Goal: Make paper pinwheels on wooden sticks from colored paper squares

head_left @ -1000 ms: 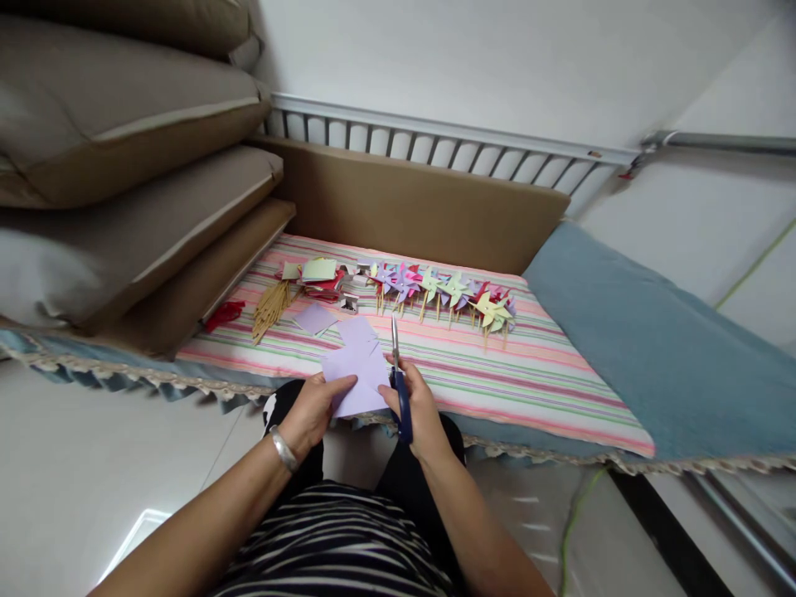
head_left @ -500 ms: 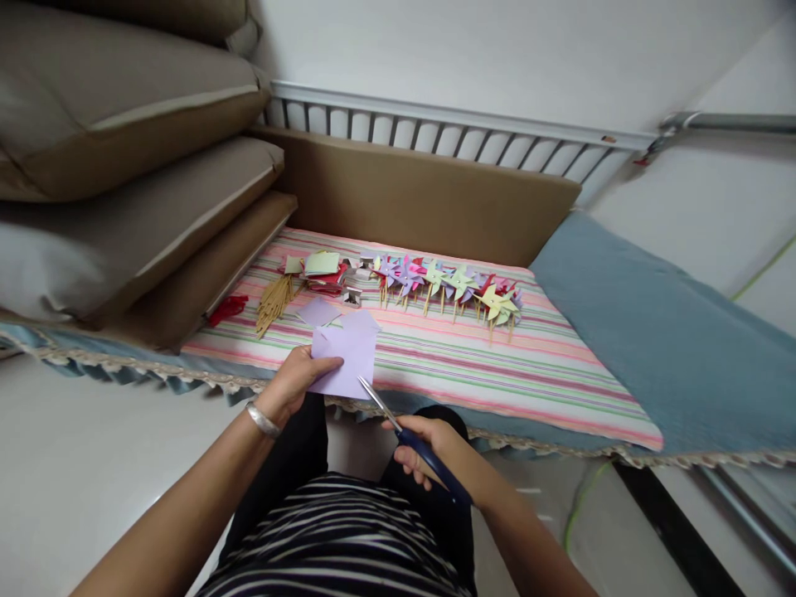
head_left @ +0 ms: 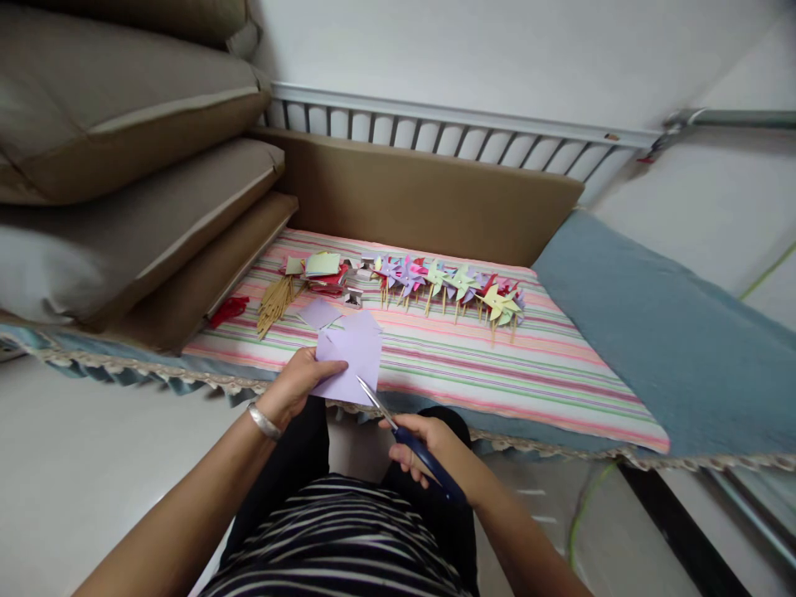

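Observation:
My left hand (head_left: pixel 297 383) pinches a lilac paper square (head_left: pixel 349 365) by its left edge, holding it up in front of the striped cloth (head_left: pixel 497 365). My right hand (head_left: pixel 429 444) grips blue-handled scissors (head_left: pixel 404 435); their blade tips touch the paper's lower right edge. A silver bracelet sits on my left wrist. More lilac paper pieces (head_left: pixel 318 313) lie on the cloth just beyond.
Farther back lie a row of paper pinwheels on sticks (head_left: pixel 451 286), a bundle of wooden sticks (head_left: pixel 274 300), a stack of coloured paper (head_left: pixel 322 267) and a small stapler (head_left: pixel 353 297). Brown cushions (head_left: pixel 124 166) pile up at left; a blue blanket (head_left: pixel 652 332) lies at right.
My right hand pulled the scissors back from above the paper and down toward my lap, then brought the blade tips to the paper's lower right edge. My left hand keeps holding the paper.

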A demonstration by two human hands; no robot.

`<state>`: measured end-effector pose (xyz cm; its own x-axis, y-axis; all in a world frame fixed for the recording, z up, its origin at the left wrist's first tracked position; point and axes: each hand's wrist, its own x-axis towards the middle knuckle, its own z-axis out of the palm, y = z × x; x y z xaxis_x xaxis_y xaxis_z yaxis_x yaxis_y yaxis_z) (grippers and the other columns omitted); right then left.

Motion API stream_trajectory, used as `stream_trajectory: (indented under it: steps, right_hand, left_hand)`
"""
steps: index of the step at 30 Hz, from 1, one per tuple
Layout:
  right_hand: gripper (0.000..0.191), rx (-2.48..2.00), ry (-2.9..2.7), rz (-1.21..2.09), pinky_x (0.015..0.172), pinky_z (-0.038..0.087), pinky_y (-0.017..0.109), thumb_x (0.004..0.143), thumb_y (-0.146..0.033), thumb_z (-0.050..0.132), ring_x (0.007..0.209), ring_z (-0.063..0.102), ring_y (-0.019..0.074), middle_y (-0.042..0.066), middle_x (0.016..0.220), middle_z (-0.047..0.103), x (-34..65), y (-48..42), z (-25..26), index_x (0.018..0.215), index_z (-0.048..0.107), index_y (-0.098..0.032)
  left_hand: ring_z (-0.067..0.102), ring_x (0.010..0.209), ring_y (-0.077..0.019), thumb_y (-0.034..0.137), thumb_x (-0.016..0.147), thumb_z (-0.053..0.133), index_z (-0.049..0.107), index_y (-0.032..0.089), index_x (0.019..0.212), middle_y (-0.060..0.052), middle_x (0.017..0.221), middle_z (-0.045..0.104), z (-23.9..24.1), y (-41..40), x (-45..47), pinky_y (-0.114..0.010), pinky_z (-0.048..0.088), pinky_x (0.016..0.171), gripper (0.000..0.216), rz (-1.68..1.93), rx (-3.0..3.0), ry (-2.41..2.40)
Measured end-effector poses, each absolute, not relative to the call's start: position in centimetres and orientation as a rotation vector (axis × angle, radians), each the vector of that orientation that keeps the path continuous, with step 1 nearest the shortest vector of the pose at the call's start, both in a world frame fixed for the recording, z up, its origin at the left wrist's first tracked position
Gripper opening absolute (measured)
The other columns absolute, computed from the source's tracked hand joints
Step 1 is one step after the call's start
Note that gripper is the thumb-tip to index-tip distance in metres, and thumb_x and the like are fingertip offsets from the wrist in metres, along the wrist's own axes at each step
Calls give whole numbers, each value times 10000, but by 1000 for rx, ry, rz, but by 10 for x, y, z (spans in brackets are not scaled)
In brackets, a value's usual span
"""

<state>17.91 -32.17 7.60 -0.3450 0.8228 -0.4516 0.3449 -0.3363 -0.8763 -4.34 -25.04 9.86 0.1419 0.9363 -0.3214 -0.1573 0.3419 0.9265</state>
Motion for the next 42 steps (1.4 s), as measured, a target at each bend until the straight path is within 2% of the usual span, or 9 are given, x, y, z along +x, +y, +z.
stream_trajectory:
  steps: [11, 15, 21, 31, 37, 42]
  right_hand:
    - [595, -1447, -1487, 1784, 325, 348, 180, 669, -426, 697, 353, 445, 60, -64, 510, 520, 177, -319, 79, 1180, 576, -145]
    - [580, -1471, -1466, 1747, 308, 331, 173, 653, -395, 703, 337, 430, 55, -73, 490, 512, 175, -320, 81, 1157, 588, -134]
    - [556, -1511, -1440, 1734, 300, 316, 162, 648, -356, 704, 328, 419, 49, -81, 475, 498, 172, -322, 81, 1152, 595, -148]
    - [523, -1557, -1524, 1703, 322, 309, 170, 691, -373, 666, 352, 418, 64, -72, 484, 494, 173, -322, 76, 1161, 582, -160]
    - [438, -1449, -1566, 1781, 394, 354, 179, 732, -350, 637, 442, 459, 71, -40, 625, 551, 181, -319, 64, 1131, 549, -191]
    - [442, -1219, -1509, 1865, 577, 461, 247, 797, -476, 575, 604, 549, 116, 6, 738, 583, 203, -310, 47, 1131, 484, -201]
  left_hand:
    - [630, 625, -192, 259, 503, 781, 682, 107, 803, -75, 759, 714, 97, -250, -42, -293, 469, 622, 350, 988, 869, 1151]
    - [613, 580, -171, 253, 530, 767, 677, 101, 759, -66, 709, 706, 96, -251, -43, -275, 459, 580, 289, 976, 874, 1143]
    - [624, 617, -182, 247, 536, 763, 680, 90, 817, -82, 761, 713, 93, -251, -43, -287, 469, 612, 332, 983, 861, 1131]
    - [614, 548, -161, 225, 517, 768, 671, 80, 781, -78, 699, 707, 93, -249, -44, -253, 452, 533, 316, 982, 809, 1148]
    - [646, 594, -196, 182, 519, 773, 678, 75, 778, -106, 736, 718, 79, -241, -50, -285, 496, 585, 296, 975, 718, 1115]
    - [654, 622, -219, 54, 554, 733, 669, 64, 825, -123, 755, 711, 47, -185, -76, -314, 517, 601, 279, 1062, 517, 1166]
